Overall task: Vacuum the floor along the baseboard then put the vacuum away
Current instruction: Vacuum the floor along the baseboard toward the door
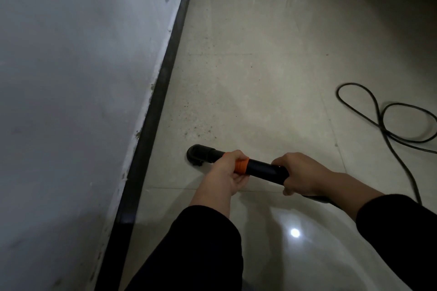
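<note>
A black vacuum wand (pixel 260 169) with an orange collar (pixel 241 166) points left toward the wall, its bent nozzle end (pixel 197 154) low over the pale tiled floor (pixel 260 78). My left hand (pixel 228 172) grips the wand at the orange collar. My right hand (pixel 300 176) grips the wand's rear end, where a hose leaves under my wrist. The dark baseboard (pixel 157 106) runs diagonally along the white wall (pixel 71 78), a short way left of the nozzle. Dark specks of dirt (pixel 196 123) lie on the tiles just beyond the nozzle.
A black power cable (pixel 387 123) lies in loops on the floor at the right and trails toward my right arm. A bright light reflection (pixel 295 232) shows on the glossy tile between my black sleeves.
</note>
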Motion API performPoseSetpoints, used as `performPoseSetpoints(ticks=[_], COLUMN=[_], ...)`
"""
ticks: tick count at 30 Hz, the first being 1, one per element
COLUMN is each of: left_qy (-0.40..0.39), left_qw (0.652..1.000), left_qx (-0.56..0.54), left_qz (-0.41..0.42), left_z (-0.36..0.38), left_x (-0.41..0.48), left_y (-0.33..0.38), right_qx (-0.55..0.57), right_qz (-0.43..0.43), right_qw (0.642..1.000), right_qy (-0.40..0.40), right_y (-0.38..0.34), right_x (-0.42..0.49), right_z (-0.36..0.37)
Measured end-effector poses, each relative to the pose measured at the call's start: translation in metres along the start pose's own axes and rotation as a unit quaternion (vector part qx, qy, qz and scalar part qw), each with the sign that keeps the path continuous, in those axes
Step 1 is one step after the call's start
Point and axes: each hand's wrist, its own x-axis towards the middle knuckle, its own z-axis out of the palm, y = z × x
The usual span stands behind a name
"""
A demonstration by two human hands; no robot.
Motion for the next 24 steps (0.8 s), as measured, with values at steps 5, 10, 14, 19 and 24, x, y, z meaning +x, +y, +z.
performPoseSetpoints(ticks=[5,10,14,19,24], left_qy=[0.016,0.033,0.059,0.081,0.115], left_qw=[0.999,0.999,0.997,0.995,0.989], left_qx=[-0.029,-0.034,-0.035,-0.045,-0.075], left_qz=[0.009,0.011,0.027,0.037,0.051], left_z=[-0.007,-0.014,-0.023,-0.037,-0.05], left_x=[-0.001,0.0,0.004,0.008,0.013], left_y=[0.005,0.01,0.015,0.021,0.027], right_qx=[0.0,-0.002,0.003,0.002,-0.009], right_qz=[-0.011,-0.025,-0.038,-0.055,-0.076], right_qw=[1.0,1.0,0.999,0.998,0.997], right_qy=[0.002,-0.003,-0.006,-0.008,0.0], right_y=[-0.012,-0.022,-0.034,-0.049,-0.065], right_x=[0.008,0.015,0.023,0.03,0.035], right_z=[0.003,0.007,0.011,0.014,0.018])
